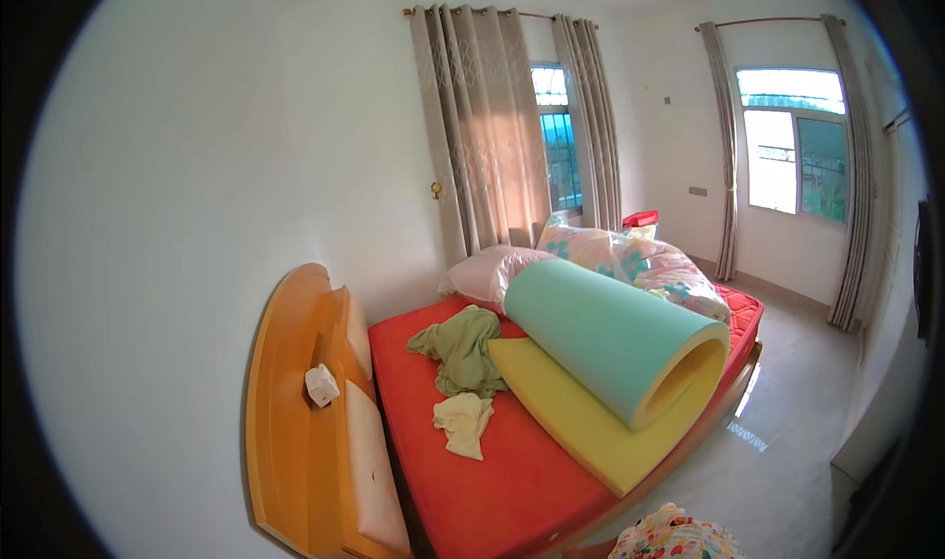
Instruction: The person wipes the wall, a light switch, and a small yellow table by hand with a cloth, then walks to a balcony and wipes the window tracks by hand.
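Neither of my hands is in view. Before me is a bed with a red mattress. A partly rolled foam pad lies across it, its roll pale green outside and its flat end yellow. Beside the pad are a crumpled green cloth and a smaller cream cloth. Behind the roll rest a pale bag-wrapped bundle and floral bedding in clear plastic. A patterned, frilled garment shows at the bottom edge with a bit of skin beside it; whose it is I cannot tell.
A wooden headboard with padded panels stands at the left against the wall, a white tissue pack on its ledge. Grey curtains hang by the windows. Tiled floor runs along the bed's right side. A red box sits at the back.
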`<state>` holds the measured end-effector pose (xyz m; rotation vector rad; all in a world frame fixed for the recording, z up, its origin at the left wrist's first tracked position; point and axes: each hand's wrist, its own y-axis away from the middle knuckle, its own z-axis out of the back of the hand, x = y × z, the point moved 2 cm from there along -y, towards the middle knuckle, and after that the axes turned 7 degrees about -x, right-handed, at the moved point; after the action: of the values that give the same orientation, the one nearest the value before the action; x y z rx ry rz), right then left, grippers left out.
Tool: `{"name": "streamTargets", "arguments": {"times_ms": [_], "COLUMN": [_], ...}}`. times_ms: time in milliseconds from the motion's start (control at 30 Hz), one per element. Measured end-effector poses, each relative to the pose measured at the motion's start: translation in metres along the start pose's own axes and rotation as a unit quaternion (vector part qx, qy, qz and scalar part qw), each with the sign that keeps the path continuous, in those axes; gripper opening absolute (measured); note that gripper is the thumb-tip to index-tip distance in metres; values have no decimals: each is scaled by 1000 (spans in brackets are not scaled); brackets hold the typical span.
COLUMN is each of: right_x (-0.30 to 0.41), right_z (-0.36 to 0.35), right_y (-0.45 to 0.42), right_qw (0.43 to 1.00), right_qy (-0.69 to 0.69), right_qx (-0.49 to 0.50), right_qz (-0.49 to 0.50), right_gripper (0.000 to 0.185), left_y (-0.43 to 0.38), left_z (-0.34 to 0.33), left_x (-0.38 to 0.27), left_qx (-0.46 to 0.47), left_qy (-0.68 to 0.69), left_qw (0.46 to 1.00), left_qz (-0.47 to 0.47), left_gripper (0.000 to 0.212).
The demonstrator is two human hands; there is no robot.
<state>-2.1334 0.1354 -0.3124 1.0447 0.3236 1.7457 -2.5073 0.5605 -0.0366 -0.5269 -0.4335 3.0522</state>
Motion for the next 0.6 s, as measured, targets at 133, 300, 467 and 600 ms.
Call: {"name": "streamTargets", "arguments": {"times_ms": [133, 300, 467, 600], "right_x": [13, 10, 1, 0], "right_z": [12, 20, 19, 5], "right_y": [9, 19, 17, 3], "right_qw": [1000, 999, 999, 999], "right_qy": [-21, -33, -37, -9], "right_qx": [-17, -28, -22, 11], "right_qz": [1, -4, 0, 38], "right_gripper": [31, 32, 33, 33], "left_y": [-3, 12, 27, 3], "left_z": [-7, 21, 38, -2], "left_x": [14, -6, -7, 10], "left_qx": [19, 73, 45, 77], "left_qy": [-10, -31, -39, -108], "left_qw": [996, 995, 998, 991], "left_qz": [-87, -61, 2, 16], "left_gripper": [25, 26, 27, 35]}}
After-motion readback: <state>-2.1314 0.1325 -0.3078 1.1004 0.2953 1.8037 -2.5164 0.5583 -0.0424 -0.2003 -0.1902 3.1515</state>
